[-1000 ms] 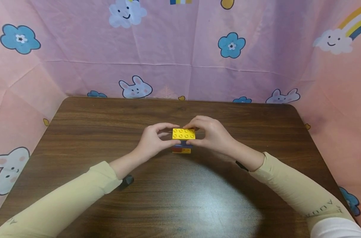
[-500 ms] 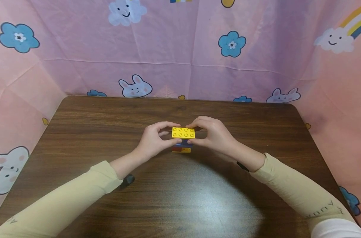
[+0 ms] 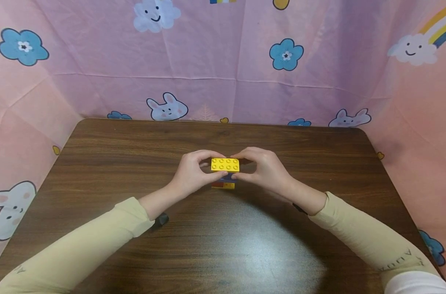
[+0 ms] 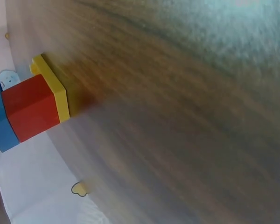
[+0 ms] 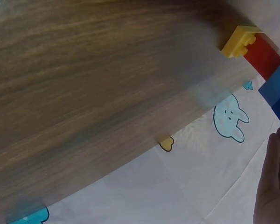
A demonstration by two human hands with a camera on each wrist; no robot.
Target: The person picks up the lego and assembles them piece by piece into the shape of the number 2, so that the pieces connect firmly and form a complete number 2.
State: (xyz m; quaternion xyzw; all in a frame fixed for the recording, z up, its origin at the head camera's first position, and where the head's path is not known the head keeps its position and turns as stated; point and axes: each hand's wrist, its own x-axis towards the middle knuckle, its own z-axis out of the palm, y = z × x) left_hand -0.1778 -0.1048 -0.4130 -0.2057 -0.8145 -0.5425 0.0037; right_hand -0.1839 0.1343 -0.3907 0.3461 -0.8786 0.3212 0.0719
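In the head view, a stack of toy building bricks stands upright on the table, topped by a studded yellow brick (image 3: 225, 164). Blue bricks (image 4: 1, 119) come beneath it, then a red brick (image 4: 30, 107) on a low yellow base brick (image 5: 237, 42) at the tabletop. My left hand (image 3: 189, 172) pinches the upper stack from the left, thumb in front and fingers behind. From the right, my right hand (image 3: 268, 168) pinches it the same way. Both thumb tips lie just under the yellow top's front edge, nearly meeting. The fingertips behind are partly hidden.
The brown wood-grain table (image 3: 193, 253) reaches back to a pink cloth (image 3: 208, 53) printed with rabbits, clouds and flowers, which also hangs at both sides. A dark object (image 3: 161, 221) shows under the left wrist.
My left thumb and fingers have slid slightly right along the stack's top. My right fingertips, which overlapped the yellow top earlier, have drawn slightly right. The stack stays standing in nearly the same place.
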